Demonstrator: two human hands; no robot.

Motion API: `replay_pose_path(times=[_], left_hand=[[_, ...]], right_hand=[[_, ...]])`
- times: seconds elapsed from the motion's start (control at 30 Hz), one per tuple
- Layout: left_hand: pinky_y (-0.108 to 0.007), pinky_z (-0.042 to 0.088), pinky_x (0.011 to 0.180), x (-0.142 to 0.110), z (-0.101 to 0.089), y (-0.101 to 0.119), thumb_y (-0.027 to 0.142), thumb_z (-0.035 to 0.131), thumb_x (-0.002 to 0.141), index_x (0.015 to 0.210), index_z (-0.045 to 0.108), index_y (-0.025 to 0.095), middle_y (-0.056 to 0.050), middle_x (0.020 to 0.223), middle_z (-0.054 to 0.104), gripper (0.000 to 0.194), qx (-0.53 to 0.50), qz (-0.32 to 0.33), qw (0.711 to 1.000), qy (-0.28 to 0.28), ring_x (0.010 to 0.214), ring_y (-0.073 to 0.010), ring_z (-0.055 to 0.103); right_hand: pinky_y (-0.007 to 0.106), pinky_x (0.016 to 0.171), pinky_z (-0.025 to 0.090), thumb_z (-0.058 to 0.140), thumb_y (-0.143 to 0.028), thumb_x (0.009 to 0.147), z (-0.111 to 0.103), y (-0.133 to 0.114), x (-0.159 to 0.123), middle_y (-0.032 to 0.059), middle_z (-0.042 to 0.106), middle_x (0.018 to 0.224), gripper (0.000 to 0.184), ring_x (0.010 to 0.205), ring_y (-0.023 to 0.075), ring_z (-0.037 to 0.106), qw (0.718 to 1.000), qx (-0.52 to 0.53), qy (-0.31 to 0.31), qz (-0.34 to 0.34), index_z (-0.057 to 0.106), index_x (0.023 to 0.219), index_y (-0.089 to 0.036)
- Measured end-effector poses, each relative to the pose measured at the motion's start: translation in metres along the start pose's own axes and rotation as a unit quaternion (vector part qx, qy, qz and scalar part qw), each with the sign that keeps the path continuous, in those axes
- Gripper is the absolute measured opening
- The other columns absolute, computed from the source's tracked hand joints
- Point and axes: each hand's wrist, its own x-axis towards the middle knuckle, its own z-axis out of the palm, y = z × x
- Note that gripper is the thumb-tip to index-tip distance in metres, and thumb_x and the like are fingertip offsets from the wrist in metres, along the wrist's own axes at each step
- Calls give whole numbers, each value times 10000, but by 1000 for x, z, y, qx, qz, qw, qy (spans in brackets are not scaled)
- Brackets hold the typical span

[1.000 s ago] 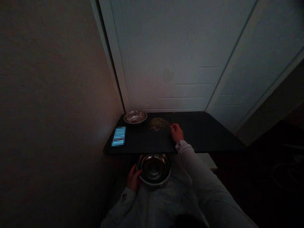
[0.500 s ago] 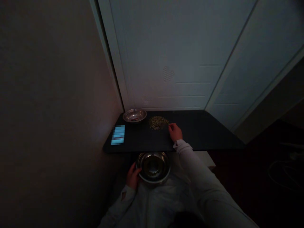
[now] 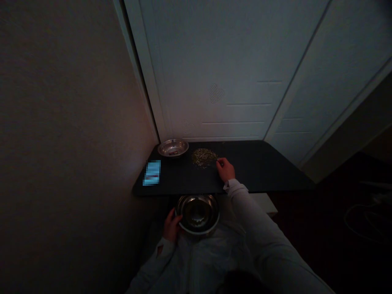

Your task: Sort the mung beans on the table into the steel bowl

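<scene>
My left hand point(image 3: 171, 225) grips the rim of a shiny metal bowl point(image 3: 198, 233) on its left side, thumb over the edge. The bowl sits at my lap, just below the table's front edge, with a few small pale bits inside. On the dark table point(image 3: 183, 179), my right hand point(image 3: 225, 169) is closed in a pinch at the right edge of a spread of small mottled seeds or grains point(image 3: 203, 157). What lies between its fingertips is too small and dim to make out.
A second metal bowl point(image 3: 173, 148) with a label inside stands at the table's back left. In front of it lies a pixelated light-blue rectangle point(image 3: 152, 173). A white panelled wall point(image 3: 208, 61) rises behind the table, and a plain wall point(image 3: 76, 143) closes the left side.
The view has shifted very slightly. My right hand stays at the edge of the seeds with only a small finger movement. My left hand keeps its hold on the bowl.
</scene>
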Motion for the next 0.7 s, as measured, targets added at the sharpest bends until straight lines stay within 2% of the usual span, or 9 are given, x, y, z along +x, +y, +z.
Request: replay_pose_path(times=[0.2, 0.37, 0.53, 0.7], left_hand=[[-304, 439, 692, 2, -1, -4, 152, 601, 556, 978, 556, 168, -52, 817, 645, 425, -2, 5, 1000, -1, 746, -181, 589], [-311, 424, 749, 1, 0, -1, 155, 619, 536, 919, 591, 172, -61, 843, 644, 384, 28, 23, 999, 0, 839, -204, 571], [-316, 429, 737, 3, -1, -4, 148, 601, 553, 944, 576, 173, -58, 855, 642, 393, 17, 24, 1000, 5, 828, -203, 575], [-313, 440, 705, 6, -2, -8, 146, 608, 553, 997, 546, 168, -61, 840, 643, 448, 1, 10, 1000, -3, 774, -190, 588]], right_hand=[[252, 635, 385, 418, -326, 714, 1, 0, -1, 18, 591, 752, 173, 673, 135, 523, 999, -4, -23, -38, 522, 770, -200], [240, 616, 381, 418, -322, 714, 1, -1, -2, 14, 593, 743, 173, 663, 128, 524, 998, 17, -19, -54, 522, 769, -196], [244, 605, 372, 407, -318, 728, 2, -3, -3, 23, 598, 760, 176, 662, 135, 527, 999, -17, -8, -46, 519, 794, -200], [242, 598, 362, 391, -308, 745, 4, -10, -5, 27, 601, 773, 177, 670, 142, 530, 995, -61, -25, -74, 517, 809, -202]])
